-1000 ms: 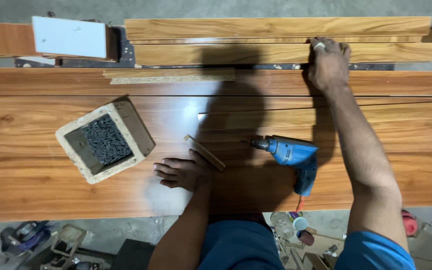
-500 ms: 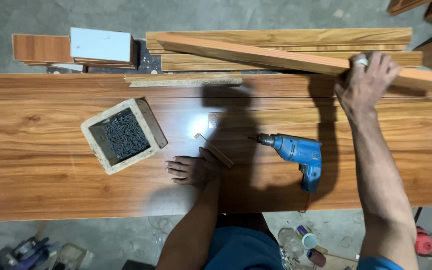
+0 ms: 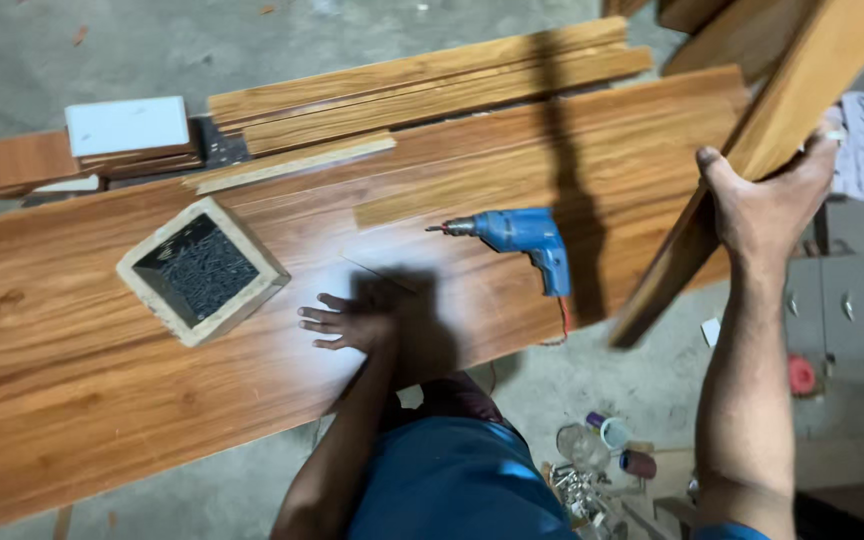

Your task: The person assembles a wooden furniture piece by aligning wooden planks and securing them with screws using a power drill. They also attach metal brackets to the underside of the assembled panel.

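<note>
On the worktop (image 3: 72, 370), toward its left end, stands a square box of nails (image 3: 201, 270). The left hand (image 3: 344, 322) lies flat near the front edge, fingers spread, holding nothing. A blue drill (image 3: 517, 238) lies mid-worktop. Past the right end, the right hand (image 3: 767, 200) clamps a long wooden plank (image 3: 802, 80), lifted and tilted; swinging it slowly would best spare the drill. Grey concrete floor (image 3: 12, 60) surrounds.

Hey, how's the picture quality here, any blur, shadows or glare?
Head view: the wooden plank in the right hand is motion-blurred; a dark shadow falls over the left hand and a shadow band beside the blue drill; soft glare brightens the wooden board near the left hand.
</note>
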